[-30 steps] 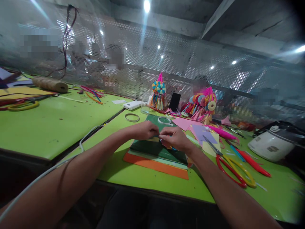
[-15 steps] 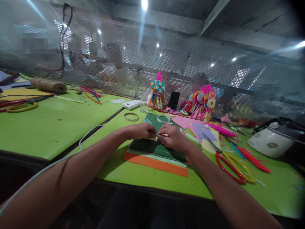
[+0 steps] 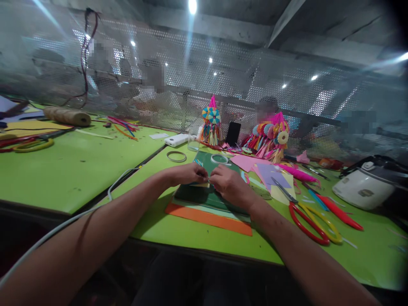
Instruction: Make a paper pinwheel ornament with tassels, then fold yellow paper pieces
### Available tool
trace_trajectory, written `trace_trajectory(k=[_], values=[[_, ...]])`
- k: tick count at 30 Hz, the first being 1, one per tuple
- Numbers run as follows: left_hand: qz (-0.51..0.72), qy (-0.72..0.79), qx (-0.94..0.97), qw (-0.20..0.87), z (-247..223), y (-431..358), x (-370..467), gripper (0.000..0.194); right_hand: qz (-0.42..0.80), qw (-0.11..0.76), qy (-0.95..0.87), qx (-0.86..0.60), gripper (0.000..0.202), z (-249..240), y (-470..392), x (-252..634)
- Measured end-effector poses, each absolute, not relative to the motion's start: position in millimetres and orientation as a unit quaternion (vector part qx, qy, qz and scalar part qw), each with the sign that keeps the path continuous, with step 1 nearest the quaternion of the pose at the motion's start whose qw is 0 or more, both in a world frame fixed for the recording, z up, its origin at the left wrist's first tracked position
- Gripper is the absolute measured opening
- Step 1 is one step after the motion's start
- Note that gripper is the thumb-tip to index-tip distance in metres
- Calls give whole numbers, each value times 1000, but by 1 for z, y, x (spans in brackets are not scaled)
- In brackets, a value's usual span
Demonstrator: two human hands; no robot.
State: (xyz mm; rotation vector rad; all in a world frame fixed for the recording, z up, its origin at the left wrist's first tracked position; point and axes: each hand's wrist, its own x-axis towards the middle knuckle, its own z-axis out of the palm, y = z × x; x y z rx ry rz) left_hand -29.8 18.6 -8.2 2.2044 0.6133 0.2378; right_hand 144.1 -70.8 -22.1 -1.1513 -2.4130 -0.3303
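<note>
My left hand (image 3: 188,173) and my right hand (image 3: 230,185) meet fingertip to fingertip over a stack of coloured sheets (image 3: 208,209), dark green on top and orange at the bottom. Between the fingers both hands pinch a small paper piece (image 3: 204,182), pale yellow with a bit of blue; most of it is hidden by the fingers. The hands hover just above the dark green sheet.
Red and yellow scissors (image 3: 307,221) lie right of the stack, with pink, purple and yellow paper (image 3: 270,174) behind. Two tasselled paper ornaments (image 3: 213,123) (image 3: 270,140), a phone (image 3: 233,134) and tape rings (image 3: 176,156) stand farther back. A white cooker (image 3: 366,189) sits far right. A mesh screen runs behind.
My hands have drawn closer together and shifted slightly away from me over the green sheet, still working the small paper piece. The view has barely moved.
</note>
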Motion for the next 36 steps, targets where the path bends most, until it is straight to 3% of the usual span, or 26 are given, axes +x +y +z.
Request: trace_trajectory(k=[5,10,18,21,27,36], values=[[98,225,904,350,-11,22,-29,25,21,340,-828,-444,18,-23,-67,149],[117,216,931,271,-12,20,-28,26,84,316,-798,-506,24,-21,-67,146],[152,229,939,204,-8,10,-27,22,172,338,-763,-523,13,-25,-63,151],[115,231,936,239,-6,11,-29,25,154,334,-782,-503,13,-26,-63,151],[102,281,903,308,-7,16,-29,31,7,290,-852,-436,11,-28,-64,149],[111,242,936,232,-8,16,-27,24,-51,263,-861,-431,12,-35,-62,148]])
